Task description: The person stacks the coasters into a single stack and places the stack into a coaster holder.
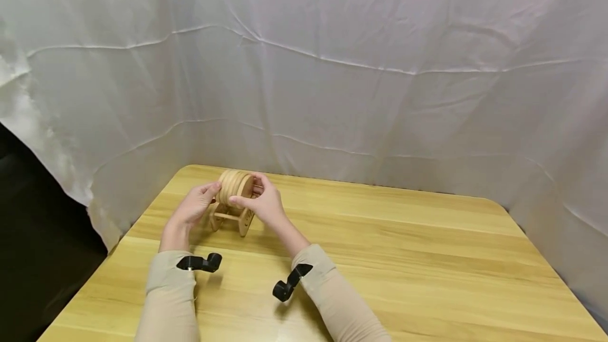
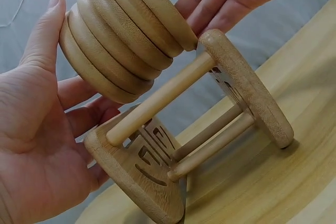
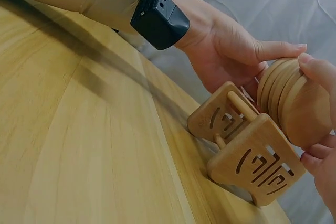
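Several round wooden coasters [image 1: 232, 186] stand on edge in a stack, pressed face to face. My left hand [image 1: 193, 206] holds the stack at one end, its thumb on the rim of the outermost coaster. From the other end my right hand [image 1: 266, 203] grips it, thumb on the near side and fingers behind. Right below the stack is a small wooden coaster rack [image 2: 239, 77] with two cut-out side panels joined by round rods. The rack stands on the table, and in the left wrist view the coasters [image 2: 118, 35] sit just over its rods.
The wooden table [image 1: 404, 257] stretches far to the right of the hands. Pale cloth curtains [image 1: 332, 94] hang behind it and along the sides. Each sleeved forearm carries a black camera mount [image 1: 201, 263]. A dark area [image 1: 38, 236] lies beyond the table's left edge.
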### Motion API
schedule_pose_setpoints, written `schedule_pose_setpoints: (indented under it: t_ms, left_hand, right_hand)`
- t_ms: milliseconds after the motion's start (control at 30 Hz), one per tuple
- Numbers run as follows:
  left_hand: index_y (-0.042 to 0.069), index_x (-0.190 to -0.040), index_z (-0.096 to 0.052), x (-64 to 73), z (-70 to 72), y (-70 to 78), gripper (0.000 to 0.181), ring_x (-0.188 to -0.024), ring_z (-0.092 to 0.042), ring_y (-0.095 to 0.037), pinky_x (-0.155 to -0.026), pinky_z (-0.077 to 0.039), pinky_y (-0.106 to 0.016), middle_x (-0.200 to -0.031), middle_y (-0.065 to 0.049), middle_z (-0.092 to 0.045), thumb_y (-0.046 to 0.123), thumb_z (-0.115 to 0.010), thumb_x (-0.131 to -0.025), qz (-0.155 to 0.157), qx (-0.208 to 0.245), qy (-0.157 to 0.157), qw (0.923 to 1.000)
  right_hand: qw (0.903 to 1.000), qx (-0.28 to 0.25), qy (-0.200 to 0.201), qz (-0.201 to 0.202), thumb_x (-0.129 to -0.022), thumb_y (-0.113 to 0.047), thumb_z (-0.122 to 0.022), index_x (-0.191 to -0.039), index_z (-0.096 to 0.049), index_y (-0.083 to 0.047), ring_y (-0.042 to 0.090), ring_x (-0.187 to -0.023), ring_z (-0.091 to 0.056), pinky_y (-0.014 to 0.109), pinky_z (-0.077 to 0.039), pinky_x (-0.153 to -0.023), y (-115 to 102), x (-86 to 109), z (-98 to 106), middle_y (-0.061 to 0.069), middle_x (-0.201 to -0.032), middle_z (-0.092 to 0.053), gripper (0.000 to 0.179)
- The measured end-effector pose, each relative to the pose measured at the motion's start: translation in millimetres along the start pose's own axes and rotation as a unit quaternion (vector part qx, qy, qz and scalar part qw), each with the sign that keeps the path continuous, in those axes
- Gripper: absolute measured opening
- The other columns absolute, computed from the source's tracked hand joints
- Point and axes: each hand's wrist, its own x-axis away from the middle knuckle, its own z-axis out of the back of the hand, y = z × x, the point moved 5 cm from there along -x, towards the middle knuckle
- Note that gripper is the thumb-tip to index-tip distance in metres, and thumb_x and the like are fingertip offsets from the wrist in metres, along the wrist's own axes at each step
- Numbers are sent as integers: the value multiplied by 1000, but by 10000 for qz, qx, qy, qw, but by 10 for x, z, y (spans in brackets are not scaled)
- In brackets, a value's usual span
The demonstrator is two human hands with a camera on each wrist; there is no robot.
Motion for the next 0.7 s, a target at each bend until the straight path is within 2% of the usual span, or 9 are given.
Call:
schedule_pose_setpoints:
  t_ms: [100, 167, 300, 400, 467, 533, 567, 633, 700]
  left_hand:
    - [-16, -136, -45, 4, 0, 5, 64, -125, -44, -13, -109, -33, -39, -144, -27, -46, 40, -40, -104, -11, -88, -4, 10000]
    - [-15, -134, -48, 11, 2, 10, 63, -123, -46, -11, -108, -34, -39, -142, -26, -50, 40, -40, -104, -30, -141, 2, 9999]
    - [-15, -133, -49, 12, 2, -8, 61, -110, -49, 2, -103, -37, -33, -135, -18, -58, 39, -40, -104, 53, -180, 70, 9998]
    - [-14, -138, -44, -3, -5, -43, 64, -124, -49, -13, -107, -36, -37, -144, -24, -49, 40, -38, -104, 197, -125, 46, 9997]
    - [-14, -139, -41, -8, -9, -52, 69, -136, -41, -28, -112, -33, -44, -151, -28, -37, 45, -39, -103, 225, -48, 13, 9997]
    - [-14, -139, -43, -4, -6, -50, 76, -140, -33, -36, -115, -30, -51, -152, -30, -33, 52, -40, -101, 165, -15, -25, 9999]
    - [-13, -138, -45, 0, -4, -47, 78, -140, -33, -37, -115, -30, -52, -152, -30, -34, 55, -41, -99, 125, 1, -23, 9999]
    - [-10, -132, -54, 8, 12, -48, 77, -133, -41, -33, -109, -37, -47, -147, -29, -42, 58, -44, -97, -5, 20, -1, 10000]
    - [-9, -129, -57, 7, 17, -63, 77, -128, -44, -29, -103, -40, -41, -145, -29, -45, 60, -44, -96, -41, -33, -1, 10000]
  right_hand:
    - [10000, 76, -16, 34, -71, -27, -88, -134, -54, -18, 24, -113, -65, 34, -56, -93, 1, -3, 7, 7, -126, -63, 73]
    - [9999, 109, -20, 39, -71, -27, -88, -134, -54, -19, 24, -113, -65, 36, -55, -94, 1, -3, 8, 7, -126, -63, 72]
    - [9999, 125, -8, 61, -71, -27, -88, -135, -54, -18, 26, -114, -64, 41, -54, -97, 5, -5, 6, 7, -126, -63, 72]
    - [9998, 181, -20, 89, -71, -29, -88, -135, -53, -17, 27, -115, -63, 44, -53, -98, 6, -7, 4, 8, -126, -63, 74]
    - [9996, 238, -25, 129, -72, -29, -87, -136, -53, -16, 27, -114, -63, 44, -53, -98, 4, -16, 3, 8, -127, -63, 74]
    - [9995, 282, -29, 151, -71, -29, -88, -137, -52, -16, 26, -114, -63, 44, -53, -98, -4, -18, 0, 8, -127, -63, 76]
    - [9994, 293, -28, 162, -71, -29, -88, -137, -52, -15, 26, -113, -63, 44, -53, -97, -7, -20, -1, 8, -127, -63, 76]
    - [9995, 278, -25, 176, -71, -28, -88, -137, -51, -15, 27, -113, -63, 43, -54, -97, -12, -22, -7, 8, -127, -63, 77]
    - [9996, 236, -29, 154, -71, -27, -88, -137, -51, -15, 28, -114, -63, 44, -53, -97, -13, -18, -12, 9, -128, -63, 77]
